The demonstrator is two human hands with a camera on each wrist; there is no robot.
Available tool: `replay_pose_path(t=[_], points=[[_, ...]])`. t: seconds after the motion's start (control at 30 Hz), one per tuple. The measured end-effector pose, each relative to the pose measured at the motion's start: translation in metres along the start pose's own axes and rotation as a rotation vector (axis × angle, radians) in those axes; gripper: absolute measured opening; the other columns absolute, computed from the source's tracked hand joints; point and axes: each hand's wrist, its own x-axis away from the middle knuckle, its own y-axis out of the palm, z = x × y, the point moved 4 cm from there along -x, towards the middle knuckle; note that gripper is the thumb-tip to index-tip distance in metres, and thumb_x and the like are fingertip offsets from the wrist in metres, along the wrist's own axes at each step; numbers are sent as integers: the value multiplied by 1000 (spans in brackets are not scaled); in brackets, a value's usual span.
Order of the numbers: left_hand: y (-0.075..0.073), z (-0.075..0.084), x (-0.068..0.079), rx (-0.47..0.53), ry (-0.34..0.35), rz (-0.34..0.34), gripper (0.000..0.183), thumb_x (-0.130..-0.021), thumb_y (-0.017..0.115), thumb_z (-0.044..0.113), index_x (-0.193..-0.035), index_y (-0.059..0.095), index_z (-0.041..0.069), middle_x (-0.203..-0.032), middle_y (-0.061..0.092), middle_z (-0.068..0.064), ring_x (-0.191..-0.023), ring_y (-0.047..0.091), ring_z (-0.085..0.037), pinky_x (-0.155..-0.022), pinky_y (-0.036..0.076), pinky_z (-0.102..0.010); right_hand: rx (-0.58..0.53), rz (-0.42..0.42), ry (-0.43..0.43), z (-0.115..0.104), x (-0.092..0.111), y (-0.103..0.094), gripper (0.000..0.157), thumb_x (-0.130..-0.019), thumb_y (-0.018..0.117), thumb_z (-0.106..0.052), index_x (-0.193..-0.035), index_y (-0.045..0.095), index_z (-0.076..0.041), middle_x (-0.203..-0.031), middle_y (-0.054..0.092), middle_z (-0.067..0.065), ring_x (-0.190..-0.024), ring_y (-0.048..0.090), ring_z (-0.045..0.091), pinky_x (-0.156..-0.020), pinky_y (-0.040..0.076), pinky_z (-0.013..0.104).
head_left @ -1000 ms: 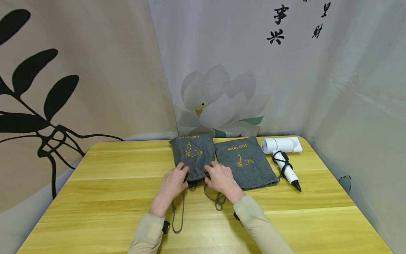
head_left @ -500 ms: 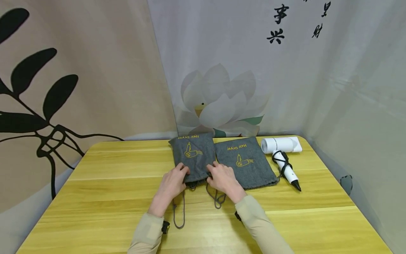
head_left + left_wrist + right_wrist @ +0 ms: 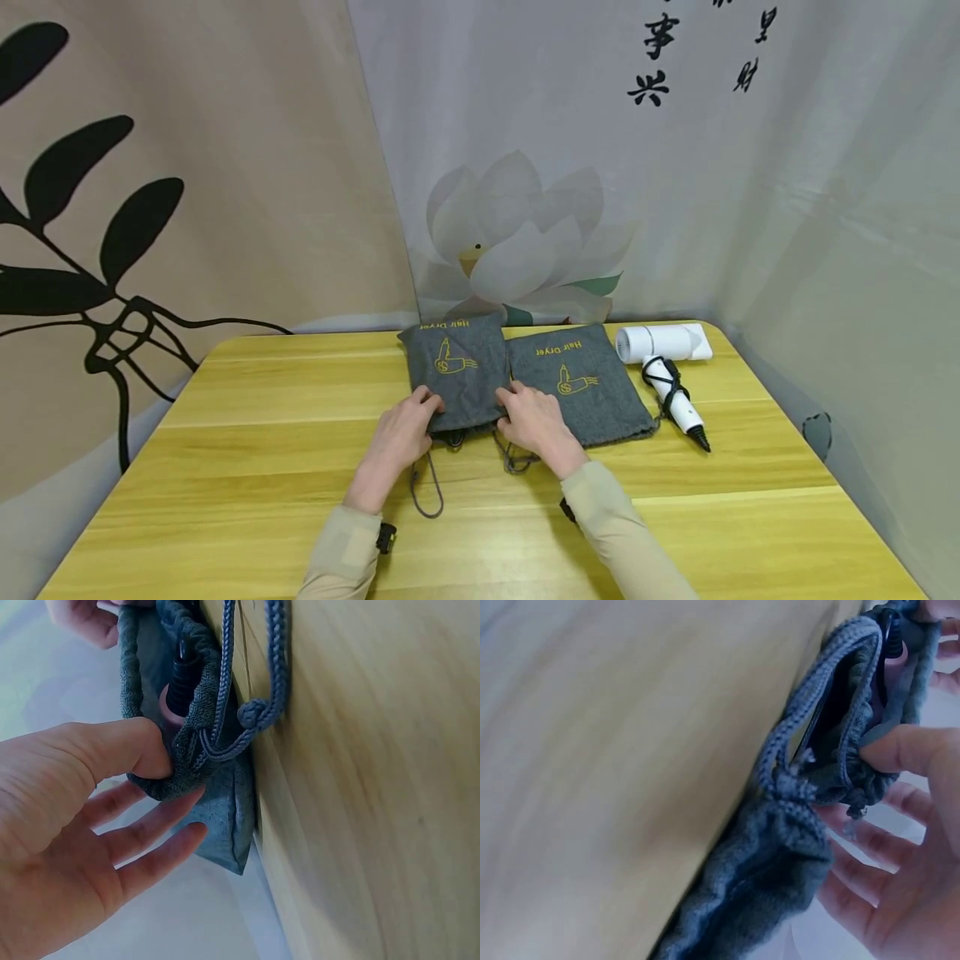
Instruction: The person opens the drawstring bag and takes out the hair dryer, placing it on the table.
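Note:
A dark grey drawstring bag [image 3: 468, 387] with a yellow hair dryer print and "Hair Dryer" lettering lies at the back of the table, its mouth toward me. My left hand [image 3: 401, 432] pinches the left corner of the mouth, thumb inside and fingers outside in the left wrist view. At the right corner, my right hand [image 3: 536, 423] pinches the rim the same way. Inside the open mouth shows a pink handle end [image 3: 171, 705] with a black ribbed cord sleeve [image 3: 183, 684]; the rest of it is hidden in the cloth. Grey drawstring loops [image 3: 429, 492] hang from both corners.
A second grey bag [image 3: 600, 408] with the same print lies flat just right of the first. Beyond it are a white cylindrical dryer body [image 3: 660, 342] and a white handle [image 3: 678, 404] wrapped in black cord. A curtain backs the wooden table [image 3: 262, 467].
My hands have drawn slightly apart, the right one moving right, and the bag's mouth is stretched wider. The drawstring loops have shortened toward the bag.

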Motion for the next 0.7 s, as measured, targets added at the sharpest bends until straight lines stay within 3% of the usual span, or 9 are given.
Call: replay_pose_path(t=[0.2,0.7], points=[[-1,-1,1,14,-11,-8,38,-72,73,-8,-105,65,10,-101,56,-7,-63,48,-14,-46,32,-24,3,12,-9,2,0,1,14,-87,63,-21,-101,64,-19,-92,59,3,-57,45,14,-45,33,28],[-3,-1,2,8,-8,6,38,-72,75,-5,-106,65,10,-102,57,-7,-69,54,-16,-49,37,-25,-13,33,-10,4,1,-2,14,-86,62,-19,-100,64,-18,-92,60,3,-57,47,16,-44,34,30]])
